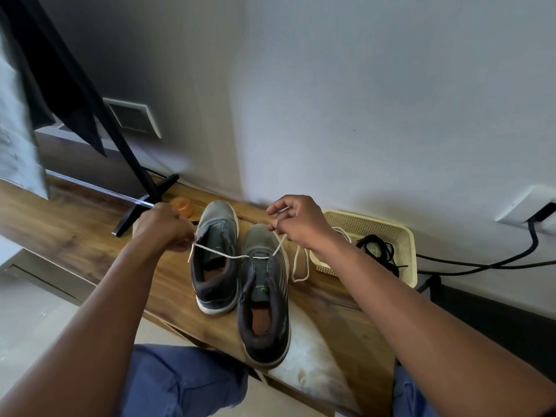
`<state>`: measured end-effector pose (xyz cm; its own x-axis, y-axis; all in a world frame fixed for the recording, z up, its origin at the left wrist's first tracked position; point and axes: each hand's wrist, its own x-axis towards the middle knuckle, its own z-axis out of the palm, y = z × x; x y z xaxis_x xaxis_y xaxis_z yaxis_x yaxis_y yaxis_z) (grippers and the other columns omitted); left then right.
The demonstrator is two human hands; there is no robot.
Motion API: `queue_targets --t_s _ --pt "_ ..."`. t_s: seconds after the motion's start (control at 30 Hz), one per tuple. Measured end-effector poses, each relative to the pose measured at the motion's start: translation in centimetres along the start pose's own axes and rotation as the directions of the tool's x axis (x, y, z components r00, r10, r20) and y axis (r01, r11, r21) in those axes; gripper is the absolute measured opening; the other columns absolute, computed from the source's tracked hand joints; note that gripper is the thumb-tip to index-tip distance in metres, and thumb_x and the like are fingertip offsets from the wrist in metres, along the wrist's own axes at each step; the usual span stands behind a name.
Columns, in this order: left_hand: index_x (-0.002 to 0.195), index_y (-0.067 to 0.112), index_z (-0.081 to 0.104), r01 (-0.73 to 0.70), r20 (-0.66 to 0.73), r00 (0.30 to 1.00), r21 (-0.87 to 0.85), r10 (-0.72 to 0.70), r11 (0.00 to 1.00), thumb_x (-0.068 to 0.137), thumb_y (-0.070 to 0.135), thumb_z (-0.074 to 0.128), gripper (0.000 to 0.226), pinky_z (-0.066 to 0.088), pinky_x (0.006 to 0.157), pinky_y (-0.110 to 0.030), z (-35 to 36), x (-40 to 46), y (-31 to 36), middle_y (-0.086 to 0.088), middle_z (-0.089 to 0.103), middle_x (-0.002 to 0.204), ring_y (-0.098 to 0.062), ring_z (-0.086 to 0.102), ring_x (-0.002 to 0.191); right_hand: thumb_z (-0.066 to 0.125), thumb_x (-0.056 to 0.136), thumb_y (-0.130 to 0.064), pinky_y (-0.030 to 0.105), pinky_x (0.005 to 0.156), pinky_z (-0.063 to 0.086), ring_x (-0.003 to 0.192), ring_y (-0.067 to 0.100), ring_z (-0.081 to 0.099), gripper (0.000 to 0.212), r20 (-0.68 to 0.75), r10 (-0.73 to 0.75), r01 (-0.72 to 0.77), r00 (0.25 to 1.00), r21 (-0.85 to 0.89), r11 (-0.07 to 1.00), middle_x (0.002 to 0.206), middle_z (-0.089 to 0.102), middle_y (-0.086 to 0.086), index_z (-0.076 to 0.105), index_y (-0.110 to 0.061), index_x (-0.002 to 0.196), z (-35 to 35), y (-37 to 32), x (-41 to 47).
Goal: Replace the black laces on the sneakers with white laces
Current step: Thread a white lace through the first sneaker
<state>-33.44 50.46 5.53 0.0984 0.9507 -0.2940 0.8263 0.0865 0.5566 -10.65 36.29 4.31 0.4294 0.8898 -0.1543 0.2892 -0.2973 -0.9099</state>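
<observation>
Two grey sneakers stand side by side on the wooden bench, toes toward the wall. The left sneaker has no lace. A white lace runs through the lowest eyelets of the right sneaker. My left hand pinches one end of it, drawn out across the left sneaker. Above the right sneaker's toe, my right hand pinches the other end, and its slack loops down onto the bench beside the shoe. The black laces lie bunched in a cream basket at the right.
A black stand's foot and slanted pole stand at the back left, with a small orange object beside it. Black cables run along the wall from a socket at the right. My knees in blue trousers sit under the bench's near edge.
</observation>
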Motion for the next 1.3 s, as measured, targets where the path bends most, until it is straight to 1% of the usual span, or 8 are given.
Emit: queue_targets --t_s 0.13,0.33,0.5,0.7,0.83,0.97,1.13,1.3 --pt "0.090 0.025 0.081 -0.136 -0.085 0.989 -0.233 0.119 0.963 0.078 0.011 0.081 0.018 0.062 0.090 -0.046 0.6 -1.4 1.5 -0.002 0.080 0.083 -0.026 0.076 0.086 0.067 0.088 0.010 0.028 0.068 0.055 0.075 0.018 0.071 0.021 -0.012 0.060 -0.055 0.998 0.246 0.968 0.088 0.078 0.015 0.076 -0.007 0.097 0.4 -0.6 0.0" --pt "0.108 0.004 0.078 -0.199 0.027 0.957 -0.666 0.290 0.719 0.086 -0.001 0.081 0.024 0.062 0.079 -0.030 3.9 -3.9 5.0 -0.012 0.079 0.090 -0.020 0.073 0.078 0.064 0.096 0.006 0.032 0.073 0.061 0.074 0.021 0.070 0.011 0.055 0.144 -0.151 0.988 0.517 0.843 0.091 0.076 0.018 0.072 -0.001 0.098 0.6 -1.2 0.2" --pt "0.087 0.019 0.082 -0.309 -0.026 0.925 -0.632 0.379 0.710 0.087 0.015 0.085 0.005 0.064 0.078 -0.036 5.9 -4.9 6.8 -0.008 0.079 0.078 -0.020 0.074 0.072 0.062 0.099 -0.002 0.039 0.088 0.054 0.091 0.024 0.070 0.012 0.152 0.144 -0.209 0.978 0.770 0.603 0.096 0.075 0.010 0.070 -0.012 0.098 -1.0 -1.7 0.3" --pt "0.079 0.023 0.082 -0.354 0.014 0.911 -0.482 0.412 0.801 0.082 0.023 0.088 0.006 0.064 0.084 -0.050 6.9 -5.6 8.0 -0.003 0.078 0.072 -0.018 0.073 0.068 0.063 0.096 0.000 0.042 0.085 0.059 0.095 0.028 0.072 0.011 0.105 0.060 -0.121 0.993 0.845 0.521 0.108 0.076 0.015 0.070 -0.006 0.102 -2.6 -2.0 0.6" --pt "0.083 0.026 0.082 -0.378 -0.048 0.919 -0.395 0.392 0.837 0.087 0.039 0.080 0.013 0.064 0.085 -0.047 7.4 -5.9 8.5 0.005 0.078 0.077 -0.017 0.076 0.078 0.065 0.095 0.002 0.036 0.079 0.061 0.087 0.025 0.073 0.012 0.021 -0.016 -0.005 1.000 0.750 0.661 0.098 0.077 0.015 0.073 -0.003 0.102 -3.3 -1.5 0.5" --pt "0.096 0.012 0.082 -0.197 0.017 0.953 -0.723 0.303 0.663 0.102 0.041 0.065 0.033 0.061 0.075 -0.038 6.9 -5.9 9.7 -0.010 0.080 0.087 -0.025 0.076 0.078 0.069 0.093 0.005 0.028 0.067 0.058 0.074 0.021 0.071 0.011 0.002 -0.168 0.150 0.986 0.433 0.889 0.084 0.076 0.014 0.076 -0.004 0.095 -2.5 -1.0 -0.2" --pt "0.098 0.003 0.079 -0.117 0.143 0.916 -0.800 0.375 0.589 0.098 0.010 0.070 0.011 0.064 0.068 -0.036 7.2 -6.2 9.9 -0.023 0.071 0.085 -0.025 0.068 0.065 0.072 0.089 0.008 0.027 0.070 0.055 0.073 0.019 0.070 0.008 0.019 -0.204 0.186 0.979 0.335 0.924 0.082 0.074 0.014 0.074 0.002 0.092 -2.0 -0.4 -0.4" --pt "0.108 -0.001 0.075 -0.012 0.200 0.910 -0.863 0.364 0.505 0.098 0.005 0.068 0.014 0.065 0.070 -0.033 6.9 -5.6 9.7 -0.019 0.072 0.084 -0.025 0.070 0.070 0.069 0.092 0.008 0.040 0.082 0.059 0.077 0.022 0.071 0.009 -0.001 -0.180 0.167 0.984 0.380 0.910 0.087 0.075 0.017 0.075 0.002 0.095 -2.2 -0.8 -0.5"
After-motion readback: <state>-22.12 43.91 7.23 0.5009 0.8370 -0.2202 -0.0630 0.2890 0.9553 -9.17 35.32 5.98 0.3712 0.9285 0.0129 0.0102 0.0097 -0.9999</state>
